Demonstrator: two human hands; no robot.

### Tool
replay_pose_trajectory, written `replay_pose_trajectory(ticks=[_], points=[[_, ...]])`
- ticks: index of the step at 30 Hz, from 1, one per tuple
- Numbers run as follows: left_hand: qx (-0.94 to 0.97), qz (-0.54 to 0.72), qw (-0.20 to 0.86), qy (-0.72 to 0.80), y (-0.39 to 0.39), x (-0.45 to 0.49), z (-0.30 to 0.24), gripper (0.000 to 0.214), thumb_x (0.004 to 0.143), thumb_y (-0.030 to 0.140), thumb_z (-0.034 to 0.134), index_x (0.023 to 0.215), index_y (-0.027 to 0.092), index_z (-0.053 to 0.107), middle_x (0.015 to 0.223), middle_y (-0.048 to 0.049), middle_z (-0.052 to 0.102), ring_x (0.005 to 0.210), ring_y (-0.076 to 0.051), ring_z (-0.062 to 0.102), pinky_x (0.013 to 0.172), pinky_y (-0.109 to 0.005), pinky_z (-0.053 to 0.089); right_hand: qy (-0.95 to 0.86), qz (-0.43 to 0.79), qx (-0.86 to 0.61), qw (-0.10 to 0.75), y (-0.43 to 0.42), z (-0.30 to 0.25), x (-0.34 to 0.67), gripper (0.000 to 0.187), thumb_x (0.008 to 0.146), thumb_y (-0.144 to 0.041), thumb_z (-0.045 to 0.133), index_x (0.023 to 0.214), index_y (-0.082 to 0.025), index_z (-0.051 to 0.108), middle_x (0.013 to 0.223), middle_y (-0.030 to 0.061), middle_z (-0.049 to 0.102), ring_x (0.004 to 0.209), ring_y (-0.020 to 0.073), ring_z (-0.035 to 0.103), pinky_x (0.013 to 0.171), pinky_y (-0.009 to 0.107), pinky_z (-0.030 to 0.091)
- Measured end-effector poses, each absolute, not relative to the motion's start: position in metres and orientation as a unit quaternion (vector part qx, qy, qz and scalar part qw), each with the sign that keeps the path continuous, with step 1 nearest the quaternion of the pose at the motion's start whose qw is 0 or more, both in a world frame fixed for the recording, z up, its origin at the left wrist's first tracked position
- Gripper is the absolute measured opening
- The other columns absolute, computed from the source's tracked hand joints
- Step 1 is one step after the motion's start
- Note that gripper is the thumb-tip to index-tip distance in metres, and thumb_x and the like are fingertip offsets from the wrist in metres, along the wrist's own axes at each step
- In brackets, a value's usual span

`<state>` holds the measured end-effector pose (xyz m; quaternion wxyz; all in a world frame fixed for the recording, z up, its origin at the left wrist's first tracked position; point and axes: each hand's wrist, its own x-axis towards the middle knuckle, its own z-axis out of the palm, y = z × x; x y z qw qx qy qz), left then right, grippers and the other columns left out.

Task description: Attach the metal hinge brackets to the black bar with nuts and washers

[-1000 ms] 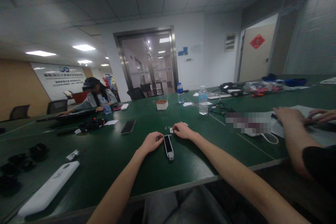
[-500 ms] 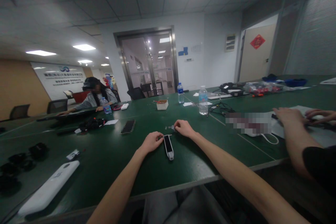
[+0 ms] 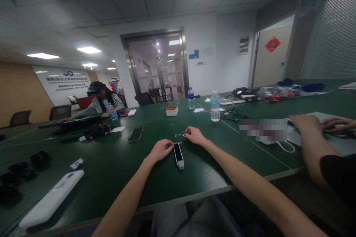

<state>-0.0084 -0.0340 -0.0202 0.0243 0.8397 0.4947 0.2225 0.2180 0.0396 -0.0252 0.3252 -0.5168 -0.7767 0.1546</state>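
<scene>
On the green table (image 3: 155, 189) in front of me lies a slim black object with a silver-white edge and a pale lower end (image 3: 178, 155). My left hand (image 3: 161, 149) is closed at its upper left end, thumb and fingers pinched there. Just beyond and to the right, my right hand (image 3: 195, 136) is closed, fingertips on a small shiny metal piece (image 3: 182, 134) whose kind is too small to make out. Tiny bright bits (image 3: 175, 135) lie to its left.
A phone (image 3: 136, 134) and small box (image 3: 171, 110) lie beyond my hands. Water bottles (image 3: 215, 106) (image 3: 191, 98) stand farther back. A long white device (image 3: 52, 199) is at left. A co-worker's hands (image 3: 307, 124) are at right; another person (image 3: 100, 100) sits across.
The small metal piece at my right fingertips has turned slightly and now points more to the left. My left hand and the slim black object stay in place.
</scene>
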Motion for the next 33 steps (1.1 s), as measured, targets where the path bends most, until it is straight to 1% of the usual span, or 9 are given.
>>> replay_pose_trajectory(ticks=[3,7,12,19,23,29,33], points=[[0.839,0.223,0.024,0.496,-0.033,-0.009,-0.021,0.024,0.088,0.033,0.053,0.098,0.019,0.07,0.079,-0.0022,0.063,0.069,-0.016,0.056,0.066,-0.026,0.043,-0.775,0.154,-0.522,0.321,0.039,-0.024,0.218,0.017,0.08,-0.025,0.057,0.092,-0.017,0.066,0.083,0.0034,0.067,0.073,0.0143,0.059,0.065,0.023,0.04],[0.84,0.224,0.024,0.494,-0.033,-0.009,-0.022,0.025,0.088,0.033,0.053,0.1,0.019,0.07,0.08,-0.0023,0.063,0.07,-0.016,0.056,0.065,-0.026,0.042,-0.78,0.15,-0.518,0.317,0.038,-0.023,0.218,0.015,0.08,-0.022,0.054,0.086,-0.018,0.067,0.083,0.0031,0.067,0.074,0.0145,0.059,0.065,0.023,0.039],[0.84,0.224,0.026,0.493,-0.033,-0.009,-0.022,0.024,0.088,0.032,0.053,0.1,0.019,0.069,0.08,-0.0023,0.064,0.069,-0.016,0.056,0.065,-0.025,0.042,-0.788,0.147,-0.51,0.313,0.038,-0.023,0.216,0.014,0.08,-0.02,0.054,0.083,-0.016,0.067,0.082,0.0036,0.068,0.074,0.0141,0.059,0.066,0.023,0.039],[0.843,0.222,0.026,0.489,-0.033,-0.009,-0.021,0.025,0.089,0.032,0.052,0.1,0.019,0.07,0.08,-0.0022,0.063,0.069,-0.016,0.056,0.065,-0.025,0.042,-0.787,0.136,-0.502,0.333,0.037,-0.023,0.216,0.012,0.081,-0.02,0.055,0.078,-0.016,0.065,0.081,0.0037,0.067,0.074,0.0135,0.058,0.065,0.022,0.038],[0.842,0.222,0.024,0.491,-0.032,-0.009,-0.021,0.024,0.088,0.032,0.053,0.1,0.019,0.07,0.078,-0.0022,0.062,0.069,-0.016,0.056,0.065,-0.025,0.043,-0.778,0.126,-0.501,0.358,0.039,-0.023,0.217,0.014,0.083,-0.021,0.051,0.082,-0.015,0.064,0.085,0.0048,0.066,0.077,0.0136,0.058,0.067,0.022,0.039],[0.841,0.223,0.026,0.492,-0.032,-0.009,-0.022,0.024,0.088,0.033,0.053,0.099,0.019,0.069,0.08,-0.002,0.063,0.068,-0.015,0.056,0.064,-0.025,0.043,-0.738,0.109,-0.534,0.398,0.049,-0.024,0.225,0.018,0.087,-0.023,0.047,0.094,-0.019,0.062,0.092,0.0037,0.068,0.083,0.0146,0.061,0.074,0.023,0.041],[0.84,0.224,0.025,0.493,-0.032,-0.009,-0.022,0.024,0.087,0.031,0.053,0.099,0.019,0.069,0.079,-0.0019,0.063,0.069,-0.016,0.057,0.065,-0.025,0.043,-0.7,0.093,-0.579,0.408,0.061,-0.027,0.24,0.021,0.089,-0.025,0.045,0.094,-0.02,0.064,0.092,0.0054,0.069,0.086,0.0178,0.063,0.075,0.025,0.042]])
